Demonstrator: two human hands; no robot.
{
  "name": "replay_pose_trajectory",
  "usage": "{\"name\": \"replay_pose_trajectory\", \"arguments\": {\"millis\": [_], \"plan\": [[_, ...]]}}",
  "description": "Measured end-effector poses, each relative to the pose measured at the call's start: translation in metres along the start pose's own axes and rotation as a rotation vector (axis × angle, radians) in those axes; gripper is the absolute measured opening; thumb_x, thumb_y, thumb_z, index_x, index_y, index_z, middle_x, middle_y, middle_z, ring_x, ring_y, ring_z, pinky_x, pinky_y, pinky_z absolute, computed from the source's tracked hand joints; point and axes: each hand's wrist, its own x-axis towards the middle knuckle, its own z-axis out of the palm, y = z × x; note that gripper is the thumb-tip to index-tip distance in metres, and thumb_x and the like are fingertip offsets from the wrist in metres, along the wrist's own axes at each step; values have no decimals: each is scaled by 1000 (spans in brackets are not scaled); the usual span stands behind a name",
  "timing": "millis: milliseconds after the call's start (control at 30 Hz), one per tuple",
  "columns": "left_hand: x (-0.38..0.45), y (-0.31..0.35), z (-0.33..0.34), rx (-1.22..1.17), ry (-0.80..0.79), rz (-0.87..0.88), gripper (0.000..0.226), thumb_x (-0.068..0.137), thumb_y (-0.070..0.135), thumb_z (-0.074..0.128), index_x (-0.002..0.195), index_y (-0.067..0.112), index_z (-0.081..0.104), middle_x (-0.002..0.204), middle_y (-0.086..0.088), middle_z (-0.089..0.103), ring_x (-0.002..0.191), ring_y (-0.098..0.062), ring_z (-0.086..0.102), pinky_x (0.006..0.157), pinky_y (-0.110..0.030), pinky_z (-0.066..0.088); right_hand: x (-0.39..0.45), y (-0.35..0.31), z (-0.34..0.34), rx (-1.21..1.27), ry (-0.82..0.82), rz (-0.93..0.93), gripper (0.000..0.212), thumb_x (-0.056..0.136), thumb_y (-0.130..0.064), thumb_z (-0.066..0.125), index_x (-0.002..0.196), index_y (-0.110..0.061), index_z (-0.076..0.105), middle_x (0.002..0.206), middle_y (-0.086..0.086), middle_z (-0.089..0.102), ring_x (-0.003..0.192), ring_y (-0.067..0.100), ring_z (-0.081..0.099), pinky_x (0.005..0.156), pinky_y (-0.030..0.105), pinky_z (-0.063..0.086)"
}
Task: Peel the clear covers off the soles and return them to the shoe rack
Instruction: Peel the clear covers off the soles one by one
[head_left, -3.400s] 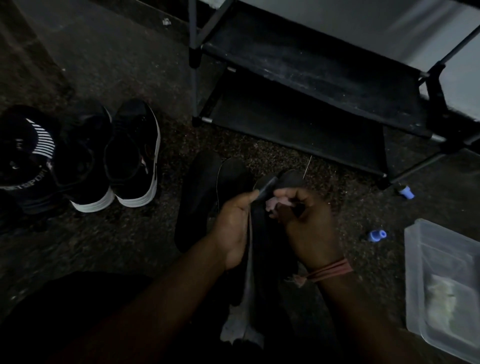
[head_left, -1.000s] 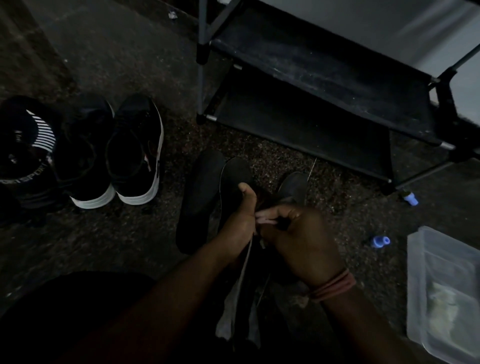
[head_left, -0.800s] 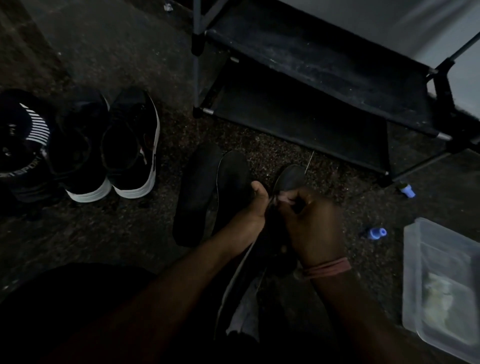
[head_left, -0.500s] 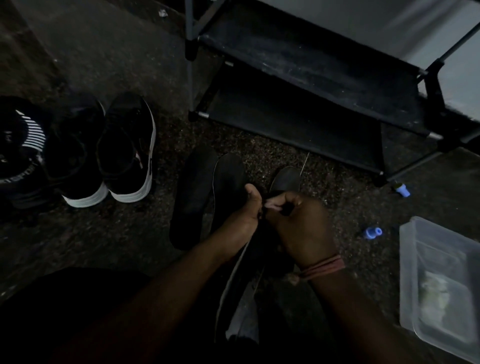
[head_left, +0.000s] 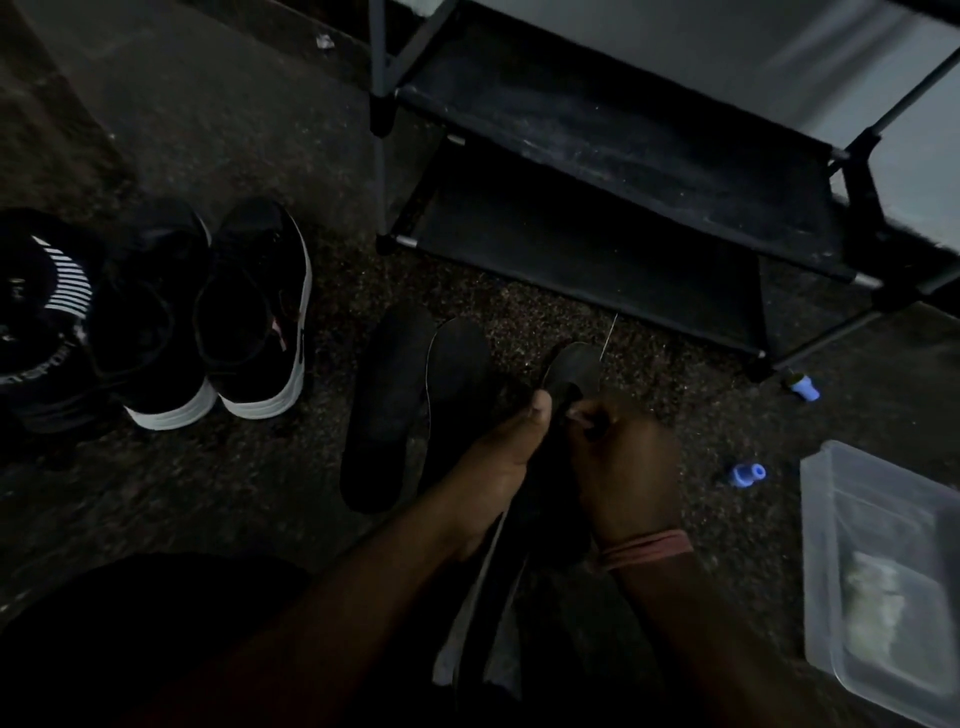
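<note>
Left hand (head_left: 506, 452) grips the sole (head_left: 569, 374) held above the floor; right hand (head_left: 621, 457), now drawn closer in, apparently pinches the clear cover (head_left: 480, 613); peeling unfinished

A pair of black sneakers (head_left: 208, 317) with white soles is sitting on the speckled floor (head_left: 208, 493) toward its left edge, beside a striped dark shoe (head_left: 47, 312). Two small blue caps (head_left: 748, 474) are lying near a clear plastic container (head_left: 878, 571) at the right edge.
</note>
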Motion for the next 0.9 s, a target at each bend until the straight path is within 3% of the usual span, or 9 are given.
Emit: {"name": "replay_pose_trajectory", "arguments": {"millis": [67, 200, 233, 333, 400, 467, 600, 767, 900], "plan": [[-1, 3, -2, -40, 20, 2, 62, 92, 69, 52, 133, 24, 66, 133, -5, 68, 125, -22, 64, 112, -46, 44, -4, -8, 0, -5, 0, -31, 9, 82, -9, 69, 78, -17, 70, 77, -2, 69, 69, 14, 65, 64, 33, 54], [4, 5, -11, -148, 23, 7, 76, 87, 77, 52, 131, 17, 68, 133, -20, 66, 126, -35, 62, 115, -56, 41, -7, -21, 1, 207, -243, 53, 11, 80, -9, 72, 79, -20, 73, 73, -14, 70, 71, -5, 65, 61, 6, 44], [4, 5, -10, -180, 30, 9, 77, 86, 76, 53, 134, 16, 66, 135, -21, 64, 128, -36, 60, 116, -57, 38, -6, -20, 2, 188, -234, 43, 11, 80, -9, 72, 79, -20, 72, 73, -14, 69, 71, -4, 65, 61, 8, 45], [5, -1, -5, -233, 7, 14, 66, 96, 65, 52, 141, 17, 60, 141, -16, 61, 133, -32, 57, 119, -54, 35, 1, -9, -1, 83, -69, 18, 12, 83, -9, 69, 75, -19, 68, 72, -6, 67, 67, 7, 64, 65, 33, 54], [3, -4, -1, -208, 15, 57, 58, 100, 57, 48, 141, 16, 60, 139, -12, 64, 132, -28, 59, 118, -51, 37, 4, -4, -4, 6, 46, -17, 11, 84, -7, 67, 77, -15, 68, 73, 0, 66, 66, 14, 62, 63, 39, 53], [2, -3, -2, -207, 23, 95, 57, 101, 55, 47, 140, 15, 60, 139, -12, 64, 131, -27, 59, 118, -50, 37, -2, -13, -4, 9, 33, -43, 10, 84, -8, 68, 84, -18, 70, 74, -5, 66, 66, 8, 62, 63, 36, 53], [2, 8, -11, -267, 99, 152, 60, 103, 56, 40, 137, 11, 61, 133, -19, 66, 126, -33, 63, 113, -49, 43, -15, -37, 2, 206, -204, 18, 12, 80, -11, 72, 79, -23, 69, 75, -14, 69, 72, -3, 65, 65, 17, 52], [1, 4, -5, -270, 61, 159, 52, 106, 48, 35, 132, 15, 65, 132, -11, 68, 125, -25, 64, 106, -44, 47, 1, -11, -7, 126, -30, 64, 10, 81, -13, 74, 78, -22, 70, 76, -9, 70, 71, 6, 67, 71, 36, 57], [-2, 19, -9, -292, 69, 163, 66, 100, 58, 39, 134, 8, 63, 128, -17, 70, 119, -29, 67, 101, -42, 53, -14, -30, -1, 258, -259, 27, 13, 80, -11, 72, 78, -23, 69, 74, -12, 70, 71, -1, 66, 70, 29, 57]]}}
